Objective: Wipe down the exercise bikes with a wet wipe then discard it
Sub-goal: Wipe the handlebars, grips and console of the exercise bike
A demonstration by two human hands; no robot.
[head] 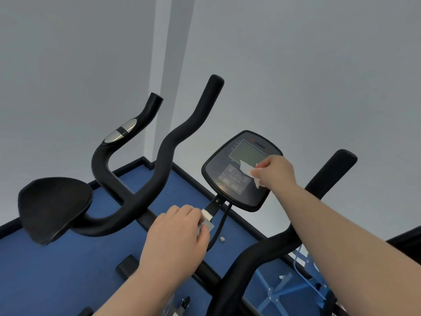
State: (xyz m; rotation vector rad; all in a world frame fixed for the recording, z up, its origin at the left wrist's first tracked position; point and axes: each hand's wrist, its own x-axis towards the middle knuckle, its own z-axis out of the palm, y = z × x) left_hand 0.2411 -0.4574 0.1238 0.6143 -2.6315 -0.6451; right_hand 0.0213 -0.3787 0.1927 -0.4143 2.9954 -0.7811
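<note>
On the far right of the bike, your right hand (274,172) pinched a white wet wipe (249,172) between curled fingers and thumb and pressed it against the face of the black console (227,176). The wipe lay crumpled over the lower right corner of the grey display screen (247,151) and the upper right of the button panel (233,179) below it, with a loose end hanging down beneath your fingers.

Your left hand (177,233) was nearer to you and left of the console, its fingers curled around the top of the bike's centre post, just where the silver bracket (208,221) of the console mount joined it. A black cable (221,224) ran down from the console beside that hand.

To the left, the black handlebars (164,156) curved up and away, with a silver pulse sensor (120,133) on the farthest left grip. A black elbow pad (53,208) sat at the near left end. Another black handlebar (328,176) rose on the right behind your right forearm. Below lay blue floor (57,270), meeting a pale grey wall (319,65) at a dark skirting.
</note>
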